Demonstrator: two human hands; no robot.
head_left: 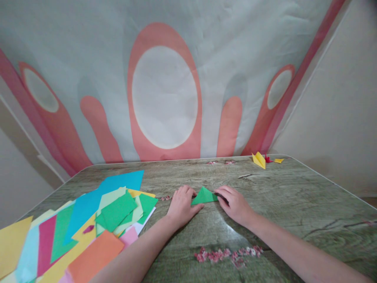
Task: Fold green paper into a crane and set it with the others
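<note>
A green piece of paper (204, 196), folded into a triangle with its point toward the far side, lies on the table between my two hands. My left hand (183, 203) grips its left corner, the thumb along the near edge and the fingers at the far side. At the right corner my right hand (233, 202) pinches the paper between thumb and curled fingers. Both corners are partly hidden by my fingers.
Left of my left arm spreads a pile of coloured sheets, with green squares (116, 212), an orange sheet (94, 255) and a blue sheet (123, 181). Small folded yellow paper (259, 160) and a red piece (268, 158) sit at the far right edge of the wood-patterned table (294, 196).
</note>
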